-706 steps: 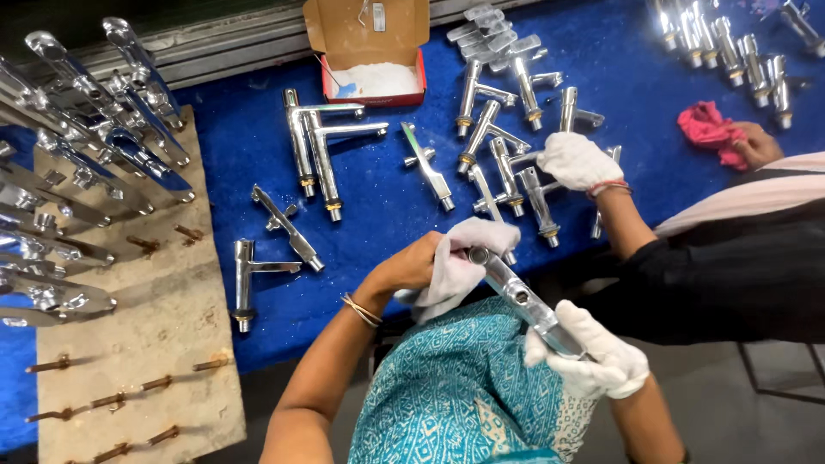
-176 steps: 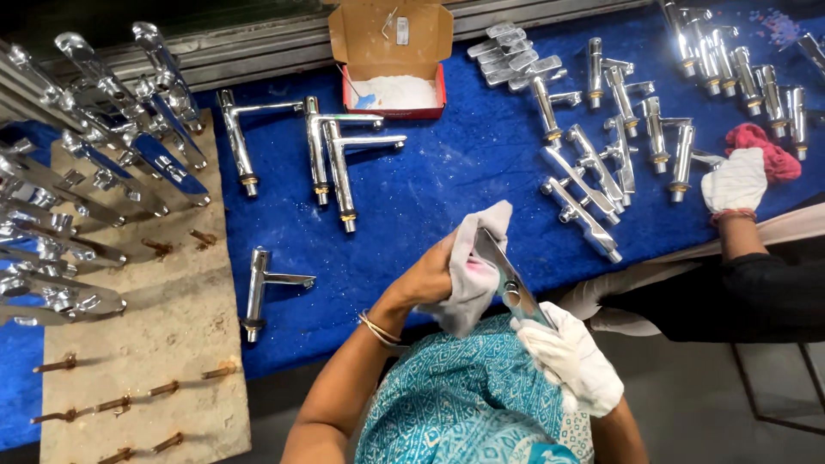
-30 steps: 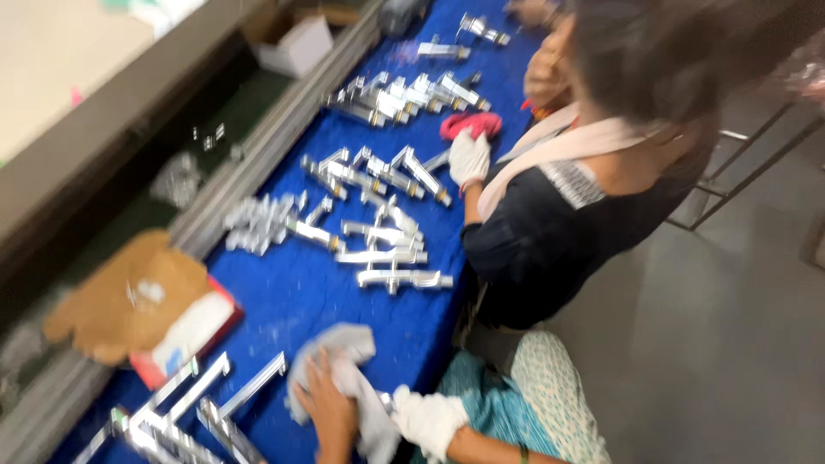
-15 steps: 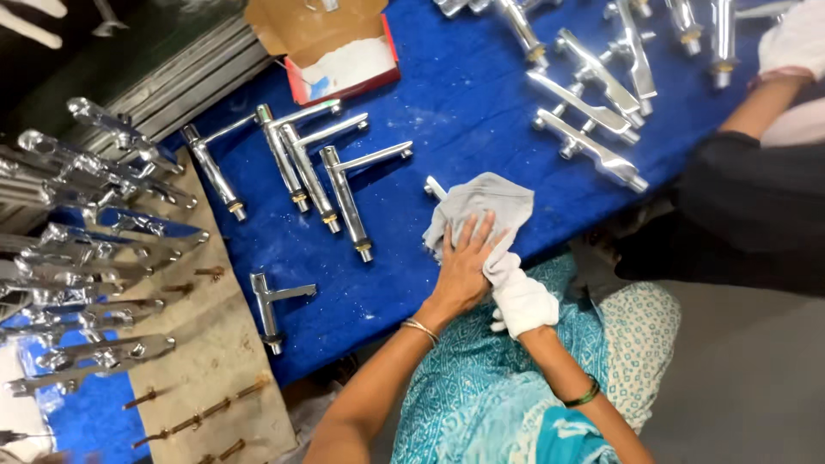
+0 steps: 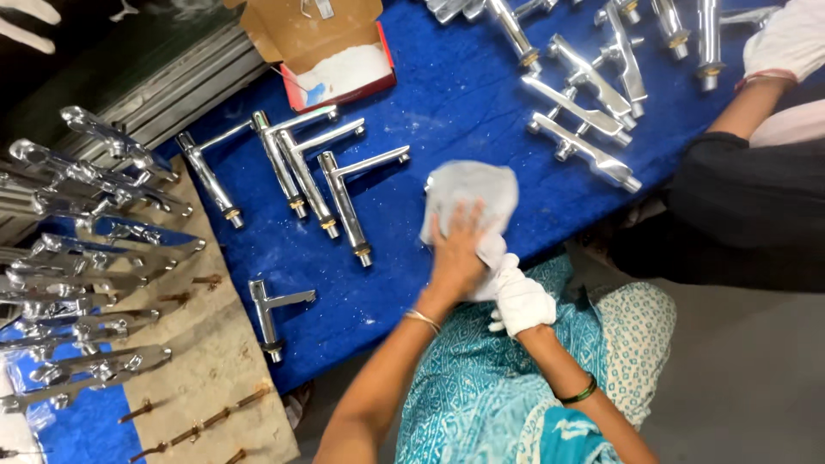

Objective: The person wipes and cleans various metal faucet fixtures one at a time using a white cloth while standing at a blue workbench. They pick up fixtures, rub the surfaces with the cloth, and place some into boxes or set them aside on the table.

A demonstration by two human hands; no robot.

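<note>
Fingers (image 5: 449,225) of the bare left hand (image 5: 455,258) lie spread and flat on a pale grey polishing cloth (image 5: 471,196), pressing it onto the blue-covered bench (image 5: 481,94); whether a tap sits wrapped under the cloth cannot be told. Just below the cloth's lower edge, at the bench rim, the right hand (image 5: 520,301) in a white glove is curled loosely, touching the cloth's trailing corner; what its fingers close on, if anything, cannot be told. Left of the cloth, four chrome pillar taps (image 5: 301,167) lie side by side, brass ends pointing toward the person, and a single smaller chrome tap (image 5: 268,311) lies farther down and left of the cloth. Above and left of the cloth sits an open cardboard box (image 5: 326,51) with white powder inside. Right of the cloth, more chrome taps (image 5: 584,112) lie scattered, near a co-worker's dark sleeve (image 5: 739,215). Far left of the cloth, a brown board (image 5: 206,378) carries a rack of finished taps (image 5: 86,223).
</note>
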